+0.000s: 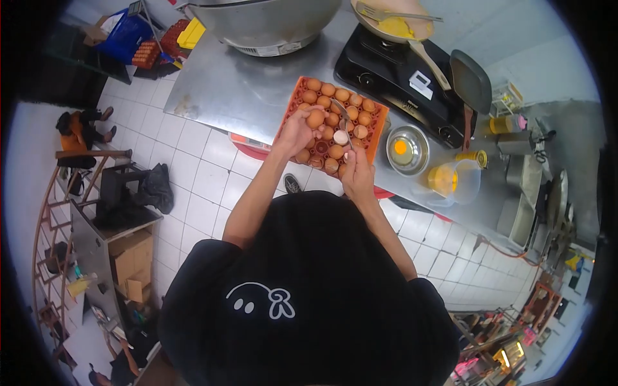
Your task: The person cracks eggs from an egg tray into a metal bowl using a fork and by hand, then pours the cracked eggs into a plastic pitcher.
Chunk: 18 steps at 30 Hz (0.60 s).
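My left hand (pixel 296 134) is closed around a brown egg (pixel 315 119), held up over the tray. In my right hand (pixel 358 172) is a slim metal utensil (pixel 349 132); its far end, whose shape is not distinct, points away from me over the eggs. Beneath both hands lies an orange egg tray (pixel 380 128) filled with several brown eggs (pixel 328 89). Some shells (pixel 340 136) in the near rows look broken and pale. Right of the tray, a metal bowl (pixel 421 153) contains a raw egg with its yolk (pixel 400 147) whole.
A clear jug (pixel 468 183) with yellow contents stands beyond the bowl. Behind the tray are a black gas stove (pixel 380 74), a pan with yellow food (pixel 402 29), a dark frying pan (pixel 470 80) and a large metal pot (pixel 270 29). A person (pixel 77 135) sits far left.
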Each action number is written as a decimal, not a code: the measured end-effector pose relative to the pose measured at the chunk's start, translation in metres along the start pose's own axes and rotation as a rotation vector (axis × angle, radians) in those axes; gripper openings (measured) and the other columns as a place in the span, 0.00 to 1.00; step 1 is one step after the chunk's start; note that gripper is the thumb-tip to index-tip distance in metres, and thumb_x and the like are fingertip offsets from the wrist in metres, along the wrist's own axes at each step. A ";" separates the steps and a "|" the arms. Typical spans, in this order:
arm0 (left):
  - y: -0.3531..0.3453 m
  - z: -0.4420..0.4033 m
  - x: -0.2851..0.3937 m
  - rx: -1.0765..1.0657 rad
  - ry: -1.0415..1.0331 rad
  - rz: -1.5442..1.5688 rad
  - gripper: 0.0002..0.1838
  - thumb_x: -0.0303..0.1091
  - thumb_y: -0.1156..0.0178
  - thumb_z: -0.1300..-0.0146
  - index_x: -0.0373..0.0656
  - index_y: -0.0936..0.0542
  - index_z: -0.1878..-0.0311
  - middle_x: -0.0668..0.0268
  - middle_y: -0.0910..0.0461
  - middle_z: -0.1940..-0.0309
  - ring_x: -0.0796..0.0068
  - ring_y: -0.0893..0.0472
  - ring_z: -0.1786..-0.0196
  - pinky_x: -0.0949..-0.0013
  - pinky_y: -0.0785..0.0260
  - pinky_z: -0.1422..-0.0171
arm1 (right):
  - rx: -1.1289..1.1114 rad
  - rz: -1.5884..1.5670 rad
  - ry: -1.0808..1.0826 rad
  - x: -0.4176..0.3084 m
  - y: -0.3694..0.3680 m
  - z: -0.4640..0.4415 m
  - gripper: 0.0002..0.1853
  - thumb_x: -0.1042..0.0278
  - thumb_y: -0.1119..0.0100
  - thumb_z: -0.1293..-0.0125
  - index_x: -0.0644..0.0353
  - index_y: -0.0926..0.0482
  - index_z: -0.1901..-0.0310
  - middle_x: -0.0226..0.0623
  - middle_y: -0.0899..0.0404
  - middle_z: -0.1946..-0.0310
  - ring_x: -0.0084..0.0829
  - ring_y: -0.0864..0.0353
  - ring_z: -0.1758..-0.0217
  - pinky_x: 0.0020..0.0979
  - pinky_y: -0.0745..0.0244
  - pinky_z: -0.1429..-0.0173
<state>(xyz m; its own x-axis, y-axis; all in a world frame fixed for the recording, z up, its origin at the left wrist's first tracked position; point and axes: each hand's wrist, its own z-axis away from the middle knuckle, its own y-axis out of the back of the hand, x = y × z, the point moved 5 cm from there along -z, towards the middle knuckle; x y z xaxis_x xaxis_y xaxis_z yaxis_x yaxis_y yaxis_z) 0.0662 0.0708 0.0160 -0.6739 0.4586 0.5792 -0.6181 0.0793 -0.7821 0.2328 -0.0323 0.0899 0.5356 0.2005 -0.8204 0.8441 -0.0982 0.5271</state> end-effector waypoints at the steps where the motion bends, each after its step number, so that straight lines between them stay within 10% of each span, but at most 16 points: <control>1: -0.001 -0.002 0.001 0.003 -0.016 0.006 0.22 0.38 0.57 0.30 0.35 0.29 0.39 0.55 0.22 0.48 0.68 0.23 0.62 0.65 0.29 0.58 | 0.044 -0.042 0.073 -0.006 0.000 -0.005 0.11 0.65 0.55 0.20 0.62 0.26 0.49 0.54 0.16 0.69 0.60 0.16 0.65 0.52 0.24 0.64; 5: -0.001 -0.006 -0.002 0.052 0.004 0.074 0.22 0.38 0.59 0.30 0.35 0.29 0.40 0.56 0.21 0.51 0.69 0.26 0.65 0.66 0.33 0.62 | -0.303 0.295 -0.070 0.035 -0.034 -0.006 0.11 0.65 0.56 0.20 0.61 0.28 0.45 0.54 0.16 0.69 0.60 0.16 0.65 0.53 0.23 0.63; 18: -0.007 0.007 -0.003 0.012 0.134 -0.053 0.16 0.43 0.55 0.25 0.41 0.27 0.48 0.61 0.21 0.54 0.75 0.29 0.68 0.72 0.35 0.63 | -0.033 0.183 -0.256 0.071 -0.020 -0.047 0.18 0.60 0.54 0.23 0.68 0.21 0.56 0.62 0.16 0.65 0.64 0.17 0.58 0.58 0.24 0.53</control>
<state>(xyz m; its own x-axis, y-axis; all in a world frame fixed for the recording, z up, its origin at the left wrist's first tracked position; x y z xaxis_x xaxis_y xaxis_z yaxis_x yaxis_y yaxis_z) 0.0702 0.0628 0.0215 -0.5805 0.5686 0.5829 -0.6567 0.0965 -0.7480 0.2528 0.0296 0.0312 0.6710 -0.0700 -0.7381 0.7341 -0.0775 0.6746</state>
